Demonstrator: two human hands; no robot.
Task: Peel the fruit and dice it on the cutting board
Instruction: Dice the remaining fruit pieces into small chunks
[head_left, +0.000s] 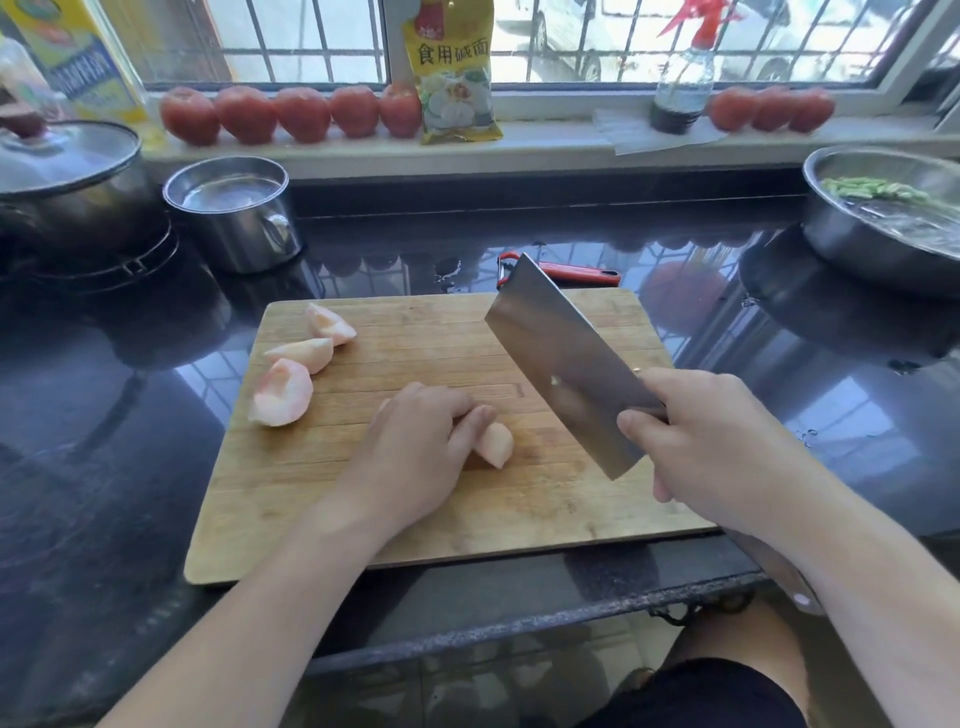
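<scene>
Head view: steel basin (852, 228) holds water and green beans (872, 188).

A glossy black stone counter (831, 395) fills the middle of the frame. At its centre lies a rectangular pale bamboo cutting board (519, 509). Just beyond the board's far edge lies a red-handled peeler (582, 273). In the upper left stands a small steel pot of water (234, 213), with a dark lidded pan on a burner (72, 192) beside it at the left edge. At the upper right sits a wide steel basin holding green vegetables (883, 208).
</scene>
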